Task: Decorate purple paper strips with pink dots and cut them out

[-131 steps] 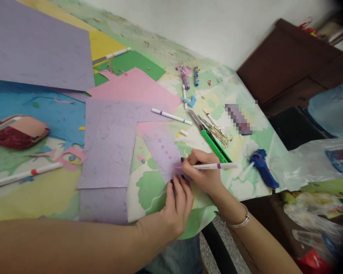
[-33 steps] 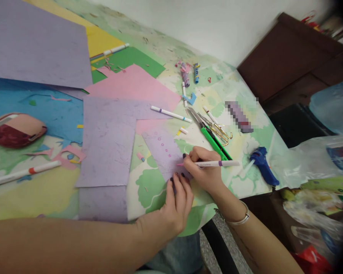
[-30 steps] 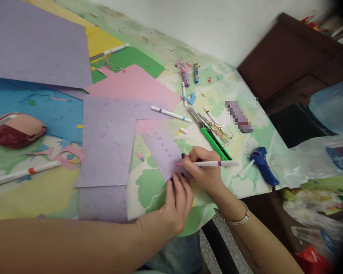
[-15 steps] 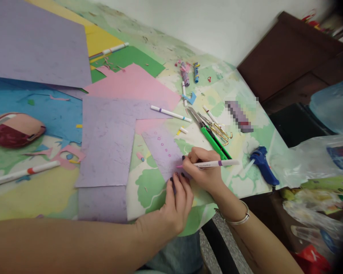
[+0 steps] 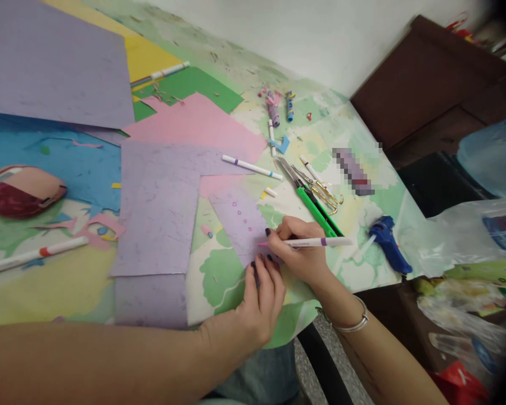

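A person bends to close pen work at a worktop (image 5: 225, 284) dressed in a green, white and yellow patterned cover, the right hand (image 5: 300, 247) holding a white-barrelled marker (image 5: 337, 241) with its pink tip at a lavender paper strip (image 5: 238, 222). The right fingers pinch the barrel near the tip; whether the tip touches the paper cannot be told. The left hand (image 5: 259, 301) rests on the strip's near end, its fingers bent and set close side by side, tips down on the paper. The strip lies aslant on the worktop in front of the person, a row of small purple rings running down it from the far end. A silvery bracelet (image 5: 355, 325) circles the right wrist.

To the left of the strip, a lavender sheet (image 5: 158, 219) with a corner cut away partly covers a pink sheet (image 5: 185, 126), and a capped marker (image 5: 252, 167) lies across its narrow arm. Beyond the right hand sit a green cutter knife (image 5: 317, 211), blade bared, gold-handled scissors (image 5: 329, 198) just beside it and, nearer the worktop's edge, a blue glue gun (image 5: 388, 242). Two small decorated rolls, one purple (image 5: 274, 112), one blue (image 5: 290, 108), lie toward the back
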{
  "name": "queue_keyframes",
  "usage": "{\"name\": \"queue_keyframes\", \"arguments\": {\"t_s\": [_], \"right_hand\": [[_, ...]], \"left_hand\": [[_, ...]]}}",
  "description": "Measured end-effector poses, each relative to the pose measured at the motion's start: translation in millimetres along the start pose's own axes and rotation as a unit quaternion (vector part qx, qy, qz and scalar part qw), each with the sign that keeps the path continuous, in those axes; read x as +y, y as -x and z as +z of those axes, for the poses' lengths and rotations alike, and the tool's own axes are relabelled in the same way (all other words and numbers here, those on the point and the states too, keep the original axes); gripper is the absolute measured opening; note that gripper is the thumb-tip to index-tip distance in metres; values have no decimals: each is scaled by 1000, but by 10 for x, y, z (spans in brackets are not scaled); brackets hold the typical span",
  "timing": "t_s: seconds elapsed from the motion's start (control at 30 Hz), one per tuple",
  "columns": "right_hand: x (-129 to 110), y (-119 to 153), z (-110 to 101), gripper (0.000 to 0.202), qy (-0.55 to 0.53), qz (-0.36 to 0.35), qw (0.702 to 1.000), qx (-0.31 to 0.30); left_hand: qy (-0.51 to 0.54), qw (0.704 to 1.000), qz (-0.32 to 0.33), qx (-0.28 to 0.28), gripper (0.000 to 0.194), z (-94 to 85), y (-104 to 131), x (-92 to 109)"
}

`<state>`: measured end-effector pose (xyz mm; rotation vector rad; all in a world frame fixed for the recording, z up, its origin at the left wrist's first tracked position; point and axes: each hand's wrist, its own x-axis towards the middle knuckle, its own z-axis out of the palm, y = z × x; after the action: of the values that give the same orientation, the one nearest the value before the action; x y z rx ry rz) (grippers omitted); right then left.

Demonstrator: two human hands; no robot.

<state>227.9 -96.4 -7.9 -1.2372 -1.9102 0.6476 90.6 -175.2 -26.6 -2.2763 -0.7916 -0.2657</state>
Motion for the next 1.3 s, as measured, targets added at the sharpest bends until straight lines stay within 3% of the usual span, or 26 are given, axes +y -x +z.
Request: {"name": "queue_keyframes", "arguments": {"t_s": [1.1, 1.3], "right_hand": [[8, -8, 3, 36, -9, 9, 1000, 18], [-16, -7, -26, 33, -127, 103, 977, 137]], "left_hand": [[2, 1000, -7, -8, 44, 5, 13, 39], [20, 1000, -15, -7, 45, 4, 13, 26]]}}
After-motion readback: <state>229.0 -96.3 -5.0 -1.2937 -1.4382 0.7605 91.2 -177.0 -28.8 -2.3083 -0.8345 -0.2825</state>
